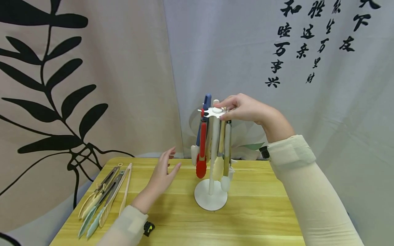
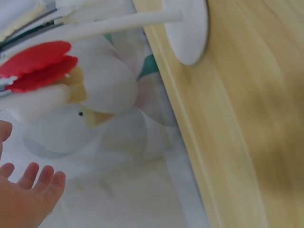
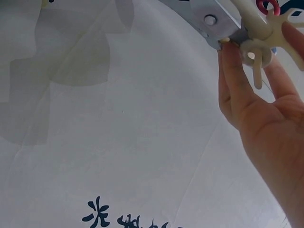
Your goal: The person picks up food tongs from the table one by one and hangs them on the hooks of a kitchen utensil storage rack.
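A white rotary rack [image 1: 214,150] stands upright on the table, with several pairs of tongs hanging round its top. My right hand [image 1: 244,107] is at its star-shaped top, fingers curled. In the right wrist view, my fingers pinch the hinge end of grey metal tongs [image 3: 213,20], whose ring sits around a white prong [image 3: 258,73]. Red-tipped tongs [image 1: 201,150] and blue-handled tongs [image 1: 207,102] hang on the rack's left side. My left hand [image 1: 162,172] hovers left of the rack, fingers spread, holding nothing; these hanging tongs are close to it in its wrist view.
Several more tongs [image 1: 106,198], some with teal or cream tips, lie side by side at the table's left edge. The wooden table [image 1: 252,212] backs onto a hanging cloth [image 1: 132,85] printed with leaves and dark characters.
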The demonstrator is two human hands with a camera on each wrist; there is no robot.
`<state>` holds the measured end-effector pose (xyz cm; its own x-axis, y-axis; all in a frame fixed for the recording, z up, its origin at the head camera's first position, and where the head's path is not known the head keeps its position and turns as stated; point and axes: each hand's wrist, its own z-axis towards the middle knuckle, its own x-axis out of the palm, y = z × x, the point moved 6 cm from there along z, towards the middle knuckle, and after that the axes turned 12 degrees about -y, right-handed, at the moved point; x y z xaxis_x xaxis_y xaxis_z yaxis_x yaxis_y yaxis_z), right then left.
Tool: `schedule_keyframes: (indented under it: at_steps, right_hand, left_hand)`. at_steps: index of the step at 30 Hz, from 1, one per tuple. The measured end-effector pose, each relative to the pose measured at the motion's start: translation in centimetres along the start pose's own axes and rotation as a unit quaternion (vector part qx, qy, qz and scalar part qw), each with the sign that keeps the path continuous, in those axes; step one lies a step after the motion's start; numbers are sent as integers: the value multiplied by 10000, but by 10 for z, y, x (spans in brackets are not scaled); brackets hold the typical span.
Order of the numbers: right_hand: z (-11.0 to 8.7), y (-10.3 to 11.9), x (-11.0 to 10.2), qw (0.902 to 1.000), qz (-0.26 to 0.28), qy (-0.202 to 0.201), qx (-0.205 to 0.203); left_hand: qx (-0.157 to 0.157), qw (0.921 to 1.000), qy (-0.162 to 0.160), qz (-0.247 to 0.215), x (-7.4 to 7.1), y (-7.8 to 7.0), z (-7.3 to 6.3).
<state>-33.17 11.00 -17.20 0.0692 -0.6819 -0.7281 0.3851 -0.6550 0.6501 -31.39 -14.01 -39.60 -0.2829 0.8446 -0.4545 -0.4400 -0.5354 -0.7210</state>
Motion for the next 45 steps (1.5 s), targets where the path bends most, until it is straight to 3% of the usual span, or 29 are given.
schedule_keyframes:
  at_steps: [10, 15, 23, 28, 37, 41, 45]
  right_hand:
    - [1, 0, 0, 10000, -24, 4, 46]
    - [0, 0, 0, 10000, 2, -5, 51]
    - [1, -1, 1, 10000, -10, -17, 83]
    - [1, 0, 1, 10000, -36, -17, 85]
    - [0, 0, -1, 9999, -59, 20, 96]
    - [0, 0, -1, 10000, -63, 21, 69]
    - [1, 0, -1, 9999, -91, 33, 48]
  left_hand:
    - [-153, 9967, 5, 795, -19, 35, -9]
    - [-263, 9913, 68, 1292, -26, 54, -14]
    - [-885, 9682, 256, 2325, -37, 92, -24]
    - [-1057, 9609, 293, 2543, -45, 107, -29]
    - [-1718, 9359, 492, 3036, -59, 143, -40]
    - [-1919, 9278, 529, 3154, -65, 155, -46]
    - [-2238, 9145, 712, 3294, -70, 162, -52]
